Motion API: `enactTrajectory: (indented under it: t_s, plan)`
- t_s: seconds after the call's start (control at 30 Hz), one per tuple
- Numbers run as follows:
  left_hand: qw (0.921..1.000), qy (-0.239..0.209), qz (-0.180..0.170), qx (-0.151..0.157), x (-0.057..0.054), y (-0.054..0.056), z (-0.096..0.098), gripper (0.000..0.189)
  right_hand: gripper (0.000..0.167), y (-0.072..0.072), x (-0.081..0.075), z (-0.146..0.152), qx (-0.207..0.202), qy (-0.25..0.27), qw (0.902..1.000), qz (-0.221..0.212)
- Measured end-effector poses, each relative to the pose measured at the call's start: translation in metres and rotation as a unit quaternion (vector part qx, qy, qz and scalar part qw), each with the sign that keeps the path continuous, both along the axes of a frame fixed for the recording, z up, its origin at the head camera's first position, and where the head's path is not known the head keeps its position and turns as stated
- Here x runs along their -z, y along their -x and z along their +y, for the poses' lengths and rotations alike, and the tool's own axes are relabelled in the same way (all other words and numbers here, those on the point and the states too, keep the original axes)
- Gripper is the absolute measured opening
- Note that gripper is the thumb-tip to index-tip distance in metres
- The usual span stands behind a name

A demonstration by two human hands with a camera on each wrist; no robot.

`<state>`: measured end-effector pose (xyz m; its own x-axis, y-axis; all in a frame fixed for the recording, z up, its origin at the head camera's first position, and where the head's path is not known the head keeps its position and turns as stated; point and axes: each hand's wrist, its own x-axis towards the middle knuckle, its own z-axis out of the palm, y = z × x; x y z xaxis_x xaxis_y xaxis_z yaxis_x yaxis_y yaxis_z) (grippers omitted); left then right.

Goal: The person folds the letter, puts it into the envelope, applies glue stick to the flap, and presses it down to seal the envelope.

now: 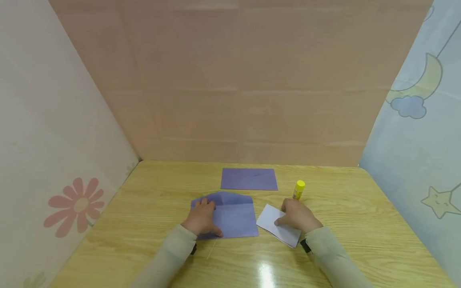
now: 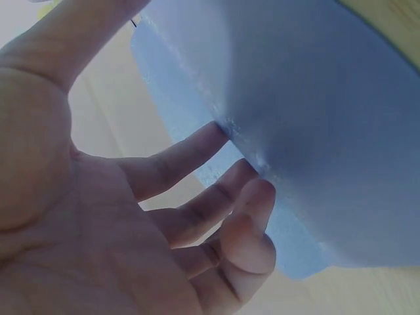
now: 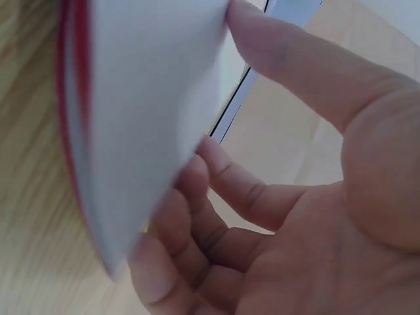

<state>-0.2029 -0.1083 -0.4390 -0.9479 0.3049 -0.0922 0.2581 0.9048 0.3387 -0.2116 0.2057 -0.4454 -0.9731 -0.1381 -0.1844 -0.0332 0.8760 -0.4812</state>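
The right hand (image 1: 297,216) has its fingers and thumb curled around a folded white card (image 1: 279,226), pinching its far edge while the rest lies on the worktop (image 1: 360,224). The wrist view shows the card bowing between thumb and fingers, with a red line along one edge. Squeeze harder and it may crease, or slip out if the grip is that shallow.

Over on the left, the left hand (image 1: 201,218) presses flat, fingers spread, on the purple envelope (image 1: 230,216), whose flap stands open toward the far side. If that hand lets up, I'd guess the envelope slides on the glossy wood.

Just beyond the right hand stands a yellow glue stick (image 1: 298,189), upright and close; a careless lift of the card could knock it over. A second purple envelope (image 1: 249,179) lies farther back, well apart.
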Motion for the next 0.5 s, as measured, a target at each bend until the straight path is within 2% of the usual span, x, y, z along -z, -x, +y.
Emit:
enactTrajectory:
  t_s: [0.33,0.5]
  plan:
    - [0.9998,0.001,0.021,0.003,0.006,-0.002,0.002,0.081,0.019,-0.006,-0.013,0.002,0.013,0.001,0.9999,0.002]
    - [0.9993,-0.005,0.037,0.007,0.006,-0.003,0.001,0.082,0.013,-0.007,-0.028,0.002,0.003,0.007,0.9991,0.043]
